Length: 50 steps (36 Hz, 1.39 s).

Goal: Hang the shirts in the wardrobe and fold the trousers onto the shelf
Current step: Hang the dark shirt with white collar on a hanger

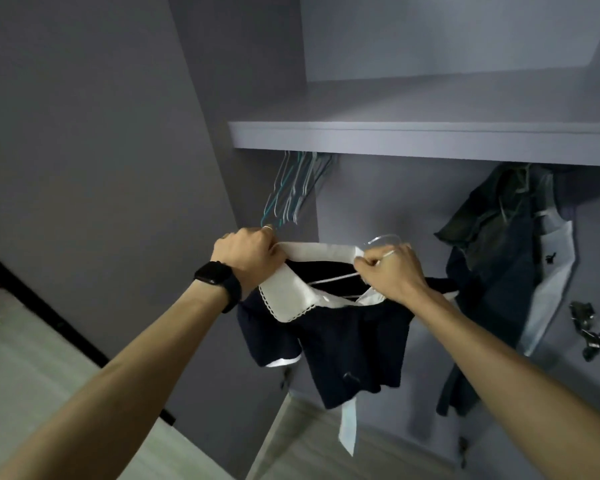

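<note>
Gripping one navy shirt [354, 348] on one hanger [333, 278]: two hands [246, 254] [392, 271]

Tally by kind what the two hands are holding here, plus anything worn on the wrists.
navy shirt: 1
white hanger: 1
black wristwatch: 1
Total: 3

Both arms reaching forward, raised. Left hand [246, 258] curling fingers, pinching shirt collar [323, 251]. Right hand [394, 275] curling fingers, pinching collar's other end plus hanger [333, 277].
</note>
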Motion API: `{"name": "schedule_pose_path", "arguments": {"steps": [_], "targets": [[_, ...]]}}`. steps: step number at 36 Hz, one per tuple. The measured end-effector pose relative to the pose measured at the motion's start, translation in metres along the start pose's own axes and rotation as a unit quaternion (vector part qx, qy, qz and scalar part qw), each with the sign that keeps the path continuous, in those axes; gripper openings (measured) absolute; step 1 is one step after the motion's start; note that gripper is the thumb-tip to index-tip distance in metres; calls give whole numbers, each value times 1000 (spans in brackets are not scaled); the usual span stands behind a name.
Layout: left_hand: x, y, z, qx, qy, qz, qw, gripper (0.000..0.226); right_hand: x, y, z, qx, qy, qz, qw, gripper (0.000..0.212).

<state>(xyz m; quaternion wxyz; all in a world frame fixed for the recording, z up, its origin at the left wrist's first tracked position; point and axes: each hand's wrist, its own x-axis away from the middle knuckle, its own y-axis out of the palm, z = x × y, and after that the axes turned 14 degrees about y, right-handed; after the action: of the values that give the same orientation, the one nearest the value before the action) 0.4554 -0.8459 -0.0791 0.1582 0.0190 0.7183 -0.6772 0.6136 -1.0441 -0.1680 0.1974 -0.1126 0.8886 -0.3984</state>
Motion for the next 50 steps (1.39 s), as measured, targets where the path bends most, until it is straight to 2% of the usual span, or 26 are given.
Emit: {"name": "schedule_pose_path", "arguments": {"steps": [2, 3, 5, 7, 10, 13, 15, 18, 21, 23, 24, 26, 27, 29, 30, 32, 34, 37, 39, 41, 42, 44, 45, 47, 50], "targets": [[-3, 4, 12, 39, 0, -5, 999, 23, -5, -4, -19, 63, -37, -15, 997, 52], [-5, 6, 18, 62, -2, 1, 998, 23, -6, -6, -27, 135, -50, -57, 988, 50], [-7, 11, 27, 87, 1, 10, 996, 25, -4, -7, -42, 271, -87, -139, 948, 37], [-5, 20, 28, 86, 16, -9, 996, 27, -5, -12, -46, 294, -85, -162, 938, 31], [4, 40, 20, 153, 37, -14, 987, 35, -11, -22, -42, 156, -50, -83, 983, 51], [6, 49, 22, 197, 72, 30, 977, 54, -14, -28, -44, 100, -54, -63, 992, 59], [2, 47, 31, 187, 100, 6, 977, 52, -9, -27, -48, 74, -63, -67, 993, 60], [-7, 43, 51, 89, 152, -66, 982, 35, 1, -23, -52, 3, -64, -62, 996, 67], [-11, 43, 55, 75, 149, -67, 984, 44, 11, -24, -39, -99, -58, -87, 990, 64], [-9, 48, 48, 109, 138, -49, 983, 42, 16, -28, -17, -147, -41, -86, 984, 42], [-8, 50, 43, 135, 127, -38, 982, 41, 19, -31, -5, -130, -15, -89, 987, 38], [-6, 55, 34, 178, 103, -20, 978, 40, 20, -33, 16, -29, 69, -141, 987, 51], [-3, 56, 32, 179, 96, -24, 979, 39, 22, -29, 27, 8, 118, -188, 975, 61], [0, 59, 29, 144, 101, -47, 983, 37, 28, -13, 38, -45, 166, -245, 954, 78], [0, 60, 30, 127, 107, -69, 984, 36, 33, -4, 43, -84, 169, -234, 954, 77], [0, 57, 37, 122, 122, -108, 979, 36, 43, 14, 46, -134, 169, -184, 959, 63], [-2, 57, 47, 150, 131, -131, 971, 47, 50, 26, 43, -150, 155, -139, 966, 51], [-6, 63, 55, 207, 99, -121, 966, 37, 57, 30, 32, -203, 131, -55, 969, 37], [-8, 70, 42, 205, 55, -100, 972, 37, 60, 28, 31, -230, 99, 69, 966, 32], [-10, 74, 23, 217, 14, -85, 972, 36, 65, 28, 40, -205, 34, 146, 967, 31], [-11, 75, 14, 238, 1, -73, 969, 36, 68, 29, 47, -159, -4, 149, 976, 31], [-13, 70, 1, 282, -8, -44, 959, 38, 73, 34, 67, -55, -23, 103, 993, 36], [-14, 65, 1, 293, 0, -36, 955, 38, 76, 37, 79, -38, 9, 76, 996, 42], [-16, 56, 3, 300, 16, -26, 954, 38, 79, 43, 98, -111, 116, 34, 986, 61], [-22, 47, 12, 297, 32, -12, 954, 39, 73, 39, 102, -311, 264, -53, 911, 76]]}}
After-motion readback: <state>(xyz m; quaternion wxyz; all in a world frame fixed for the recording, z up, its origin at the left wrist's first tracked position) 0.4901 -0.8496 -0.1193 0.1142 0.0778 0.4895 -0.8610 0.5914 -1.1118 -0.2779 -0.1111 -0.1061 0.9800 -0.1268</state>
